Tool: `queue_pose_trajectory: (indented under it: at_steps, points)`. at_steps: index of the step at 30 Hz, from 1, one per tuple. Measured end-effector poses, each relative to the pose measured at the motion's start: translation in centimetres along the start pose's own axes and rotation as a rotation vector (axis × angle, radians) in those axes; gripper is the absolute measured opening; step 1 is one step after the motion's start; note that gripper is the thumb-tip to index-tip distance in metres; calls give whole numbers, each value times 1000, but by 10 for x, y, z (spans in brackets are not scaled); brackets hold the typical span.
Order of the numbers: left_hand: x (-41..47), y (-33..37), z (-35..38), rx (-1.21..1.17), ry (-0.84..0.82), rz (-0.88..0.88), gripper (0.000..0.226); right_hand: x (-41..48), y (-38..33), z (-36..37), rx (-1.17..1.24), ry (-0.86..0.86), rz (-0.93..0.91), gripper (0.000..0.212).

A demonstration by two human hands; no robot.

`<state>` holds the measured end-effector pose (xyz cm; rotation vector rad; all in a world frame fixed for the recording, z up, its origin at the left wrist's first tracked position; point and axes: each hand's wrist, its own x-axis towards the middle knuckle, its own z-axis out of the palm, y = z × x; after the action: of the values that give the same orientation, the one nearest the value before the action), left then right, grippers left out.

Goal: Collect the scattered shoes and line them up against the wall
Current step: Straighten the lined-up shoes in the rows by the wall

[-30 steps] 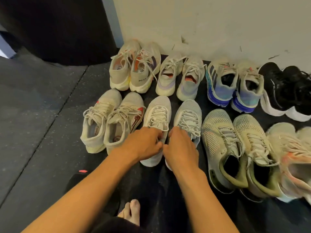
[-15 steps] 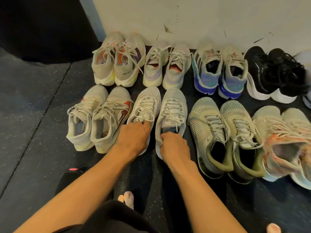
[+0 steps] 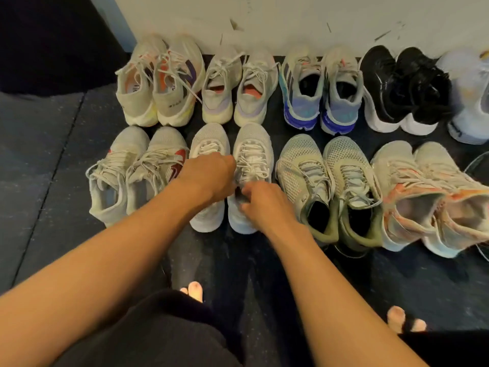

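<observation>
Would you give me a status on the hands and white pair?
Left hand grips left white shoe, right hand pinches right white shoe. Pair in near row. Neighbouring shoes close both sides.

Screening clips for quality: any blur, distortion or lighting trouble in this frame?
Head view: dim, warm light; black shoes lose detail; wide-angle stretch and blur on the orange-patterned shoes at the right edge; left hand and right hand fairly sharp.

Back row as you see it: cream pair point(image 3: 158, 83), purple logo, neon-yellow sole edge; lavender-heeled pair point(image 3: 238, 102), coral insoles; gradient pair point(image 3: 320, 102), teal to blue-purple; black pair point(image 3: 404, 86), white soles. Front: red-swoosh pair point(image 3: 137, 168), off-white; white mesh pair point(image 3: 254, 149); green mesh pair point(image 3: 328, 170), pale, olive collars; marbled pair point(image 3: 423, 197), orange-pink on cream. Floor point(image 3: 53, 154) dark, speckled.
</observation>
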<state>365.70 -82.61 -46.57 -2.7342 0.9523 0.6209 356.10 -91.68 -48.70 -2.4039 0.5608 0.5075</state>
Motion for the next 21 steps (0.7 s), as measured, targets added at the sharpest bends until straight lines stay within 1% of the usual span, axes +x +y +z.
queue_pose_trajectory:
  at_steps: [2, 5, 7, 9, 12, 15, 17, 18, 21]
  points:
    - [0, 20, -23, -97, -20, 43, 35, -12, 11, -20, 45, 55, 6, 29]
    - [-7, 60, -44, -210, -84, 102, 35, -29, 38, -51, 46, 140, 56, 26]
    - [-13, 87, -47, -266, -139, 153, 29, -40, 61, -70, 7, 153, 123, 29]
    - [-22, 113, -41, -329, -198, 172, 25, -53, 86, -85, -56, 142, 189, 26]
    - [-35, 154, -22, -411, -245, 114, 33, -72, 124, -99, -109, 111, 282, 20]
    - [-48, 190, 1, -497, -330, 22, 34, -90, 151, -96, -77, -53, 342, 33]
    - [-54, 206, 13, -549, -366, -41, 37, -100, 163, -90, -52, -143, 325, 36]
    - [-56, 212, 18, -567, -371, -66, 41, -104, 168, -86, -33, -159, 304, 36]
    - [-59, 220, 31, -587, -361, -98, 52, -111, 175, -73, 56, -135, 242, 35]
